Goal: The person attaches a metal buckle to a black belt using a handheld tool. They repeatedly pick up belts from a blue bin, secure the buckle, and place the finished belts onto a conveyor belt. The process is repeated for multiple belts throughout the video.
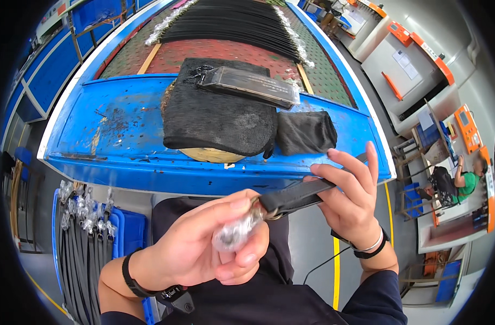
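A black belt [297,198] stretches between my two hands in front of my lap, near the table's front edge. My left hand [201,241] is closed round its buckle end. Clear plastic film wraps the buckle [235,234], which looks slightly blurred between my fingers. With its fingers partly raised, my right hand [349,203] grips the strap farther along; the strap passes in among the fingers, which hide part of it. Beyond the hands, a black cloth-covered pad [217,116] bears a clear-lidded box [253,85]. Beside it lies a folded black cloth [307,132].
The blue table [117,122] carries many black belts [226,27] in a row on its textured top. More belts with wrapped buckles [88,238] hang at lower left beside a blue bin [129,233]. A person in green [464,184] sits far right near white-and-orange machines [415,70].
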A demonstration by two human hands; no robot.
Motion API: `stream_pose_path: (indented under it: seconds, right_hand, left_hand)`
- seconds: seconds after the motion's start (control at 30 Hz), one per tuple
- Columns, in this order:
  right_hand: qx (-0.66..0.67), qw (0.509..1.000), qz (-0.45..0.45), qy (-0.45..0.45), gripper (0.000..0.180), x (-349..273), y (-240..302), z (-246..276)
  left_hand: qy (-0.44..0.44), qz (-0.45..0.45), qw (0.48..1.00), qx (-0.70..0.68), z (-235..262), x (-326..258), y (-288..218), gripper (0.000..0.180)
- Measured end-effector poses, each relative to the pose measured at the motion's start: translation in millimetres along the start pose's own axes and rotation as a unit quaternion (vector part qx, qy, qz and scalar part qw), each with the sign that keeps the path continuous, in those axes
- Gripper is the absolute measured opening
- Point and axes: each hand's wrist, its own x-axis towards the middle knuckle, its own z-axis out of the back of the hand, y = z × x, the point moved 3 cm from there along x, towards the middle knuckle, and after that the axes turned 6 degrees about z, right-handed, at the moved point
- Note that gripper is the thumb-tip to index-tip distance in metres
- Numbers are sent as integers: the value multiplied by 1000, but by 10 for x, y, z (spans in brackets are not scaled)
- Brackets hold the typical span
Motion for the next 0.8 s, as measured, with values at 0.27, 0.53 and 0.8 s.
stream_pose_path:
  seconds: [0.27,0.53,0.8]
  right_hand:
    - [120,986,-73,91,19,104,-88,115]
    - [196,974,-40,109,20,172,54,-22]
    - [259,956,-52,128,16,205,223,-258]
  left_hand:
    - [-253,-529,356,728,-7,-447,-193,47]
    - [-261,-334,242,873,-67,-222,-158,26]
    - [-234,-306,327,863,138,-267,-186,21]
